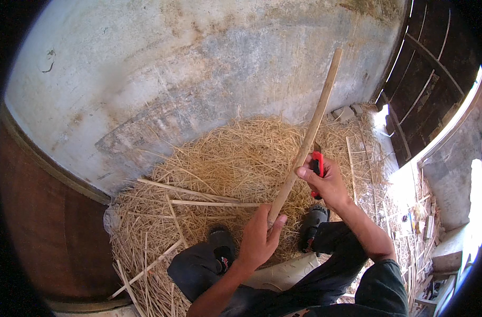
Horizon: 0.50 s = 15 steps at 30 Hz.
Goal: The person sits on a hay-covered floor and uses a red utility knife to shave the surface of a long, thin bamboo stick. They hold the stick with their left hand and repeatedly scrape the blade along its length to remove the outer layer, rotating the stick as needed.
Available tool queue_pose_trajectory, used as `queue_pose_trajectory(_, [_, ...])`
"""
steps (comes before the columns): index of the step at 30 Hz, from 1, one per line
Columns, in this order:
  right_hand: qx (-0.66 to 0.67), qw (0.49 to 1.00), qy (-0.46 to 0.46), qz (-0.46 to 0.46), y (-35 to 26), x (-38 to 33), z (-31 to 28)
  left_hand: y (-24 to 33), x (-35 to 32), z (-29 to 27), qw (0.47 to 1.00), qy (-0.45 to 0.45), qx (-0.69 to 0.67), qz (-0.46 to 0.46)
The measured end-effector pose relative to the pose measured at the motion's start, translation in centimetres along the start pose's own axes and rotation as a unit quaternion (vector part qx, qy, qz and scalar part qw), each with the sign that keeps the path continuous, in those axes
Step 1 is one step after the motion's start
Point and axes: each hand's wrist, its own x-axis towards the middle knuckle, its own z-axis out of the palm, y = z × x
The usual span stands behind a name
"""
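A long, pale wooden stick (321, 108) slants up and away to the right in front of me. My left hand (259, 236) is closed round its lower end. Farther up the stick, my right hand (328, 182) grips a red and black handled knife (318, 164), with the thumb pressed against the wood. A short dark part of the knife's blade shows beside the stick; the rest of it is hidden behind the wood.
Straw (225, 153) covers the floor around my shoes (314, 222). Several thin wooden strips (214, 203) lie on it at the left. A stained plaster wall (198, 63) rises ahead, a dark plank door (426, 74) stands at the right, and a brown panel (45, 227) at the left.
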Motion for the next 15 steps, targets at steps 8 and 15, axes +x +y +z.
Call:
queue_pose_trajectory(8, [-0.037, 0.998, 0.013, -0.05, 0.0, -0.2, 0.2, 0.5, 0.2, -0.5, 0.976, -0.108, -0.155, -0.106])
queue_pose_trajectory(15, [-0.295, 0.919, -0.06, -0.254, 0.2, -1.7, 0.3, -0.5, 0.2, -0.6, 0.988, -0.027, -0.146, -0.043])
